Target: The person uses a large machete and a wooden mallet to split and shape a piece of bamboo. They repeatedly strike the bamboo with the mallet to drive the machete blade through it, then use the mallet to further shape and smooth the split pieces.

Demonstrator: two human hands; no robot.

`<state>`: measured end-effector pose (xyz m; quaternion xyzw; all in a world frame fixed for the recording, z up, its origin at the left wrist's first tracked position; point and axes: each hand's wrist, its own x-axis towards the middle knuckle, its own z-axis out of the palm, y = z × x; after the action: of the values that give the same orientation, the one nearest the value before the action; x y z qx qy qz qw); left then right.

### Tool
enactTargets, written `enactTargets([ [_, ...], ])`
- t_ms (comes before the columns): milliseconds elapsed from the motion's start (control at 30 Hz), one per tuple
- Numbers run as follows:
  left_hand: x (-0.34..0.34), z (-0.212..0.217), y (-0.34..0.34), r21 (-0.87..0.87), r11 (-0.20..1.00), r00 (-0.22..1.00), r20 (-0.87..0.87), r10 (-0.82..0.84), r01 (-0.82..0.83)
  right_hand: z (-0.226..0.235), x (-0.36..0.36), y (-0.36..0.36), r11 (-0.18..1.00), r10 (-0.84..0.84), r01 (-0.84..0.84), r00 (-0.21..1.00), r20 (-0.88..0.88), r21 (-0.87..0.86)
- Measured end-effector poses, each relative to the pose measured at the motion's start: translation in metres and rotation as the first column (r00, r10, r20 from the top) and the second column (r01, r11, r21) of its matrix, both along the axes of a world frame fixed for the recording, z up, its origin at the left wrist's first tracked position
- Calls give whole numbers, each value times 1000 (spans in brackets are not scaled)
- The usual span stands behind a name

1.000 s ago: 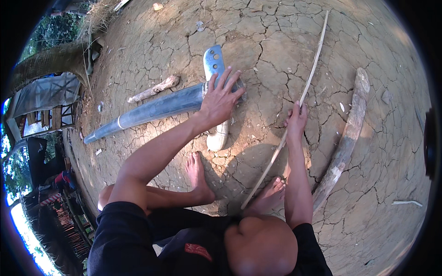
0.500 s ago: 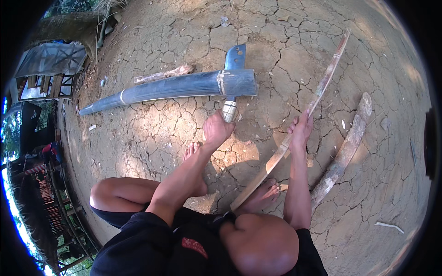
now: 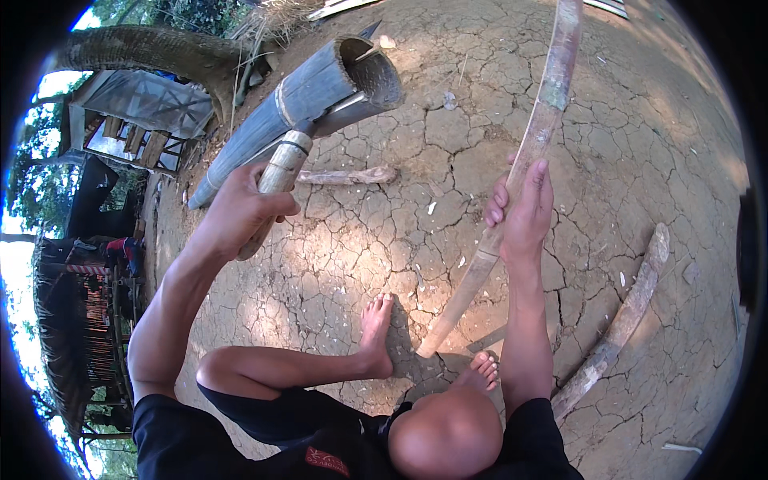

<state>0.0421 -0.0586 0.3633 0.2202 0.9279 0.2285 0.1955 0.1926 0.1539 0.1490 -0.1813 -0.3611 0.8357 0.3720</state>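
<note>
My left hand (image 3: 232,212) is closed around the pale, banded handle (image 3: 284,160) of a machete. Its blade is wedged in the split end of a thick, dark grey bamboo piece (image 3: 308,86), which hides most of the metal; a dark tip (image 3: 370,30) shows beyond the far side. The bamboo's open, hollow end is raised, and its body slants down to the left. At the right, my right hand (image 3: 524,212) grips a long brownish bamboo strip (image 3: 552,100) around its middle. The strip stands tilted, its lower end near my feet.
Cracked dry earth (image 3: 432,232) lies all around. A short wooden stick (image 3: 344,176) rests behind the handle, and a thick rough branch (image 3: 616,332) lies at the right. Farther left are a tree trunk (image 3: 152,50) and a shelter (image 3: 148,104). My bare foot (image 3: 376,332) is planted between my hands.
My left hand has risen and moved left with the machete, lifting the bamboo's split end off the ground. My right hand has raised the strip slightly. The whole view has shifted.
</note>
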Motion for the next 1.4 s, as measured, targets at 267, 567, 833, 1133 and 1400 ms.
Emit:
enactTargets([
  [267, -23, 57, -36, 11, 997, 995, -52, 82, -82, -13, -77, -58, 809, 368, -397, 917, 152, 433],
  [567, -39, 51, -55, 16, 989, 989, -24, 148, -148, -32, -137, -73, 728, 229, -332, 943, 243, 600],
  [833, -53, 53, -50, 96, 990, 989, -95, 116, -107, -12, -149, -87, 869, 288, -283, 956, 50, 406],
  [1133, -85, 63, -95, 146, 981, 973, -169, 154, -130, 37, -136, -59, 839, 422, -426, 902, 90, 339],
  [1400, -144, 5, -130, 200, 966, 919, -328, 221, -161, 50, -110, -59, 791, 366, -433, 901, 232, 433],
])
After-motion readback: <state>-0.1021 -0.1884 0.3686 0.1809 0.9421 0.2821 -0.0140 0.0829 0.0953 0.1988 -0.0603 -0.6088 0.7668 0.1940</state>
